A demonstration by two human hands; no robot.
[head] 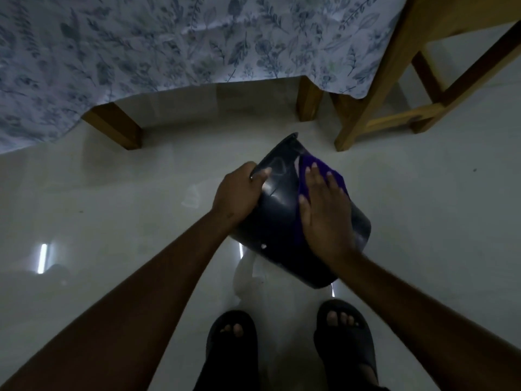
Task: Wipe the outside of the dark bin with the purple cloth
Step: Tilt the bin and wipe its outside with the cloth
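The dark bin (277,221) is tipped on its side above the pale floor, its open rim pointing away from me and its base toward my feet. My left hand (239,193) grips the bin's rim on the left side. My right hand (324,210) lies flat, fingers spread, pressing the purple cloth (307,170) against the bin's upper outer wall. Most of the cloth is hidden under my palm; its far edge and a strip beside my thumb show.
A bed with a leaf-patterned sheet (169,46) and wooden legs (115,128) stands ahead. A wooden stool or table frame (394,88) stands at the right. My feet in dark sandals (341,340) are below the bin, with something white (248,275) on the glossy floor.
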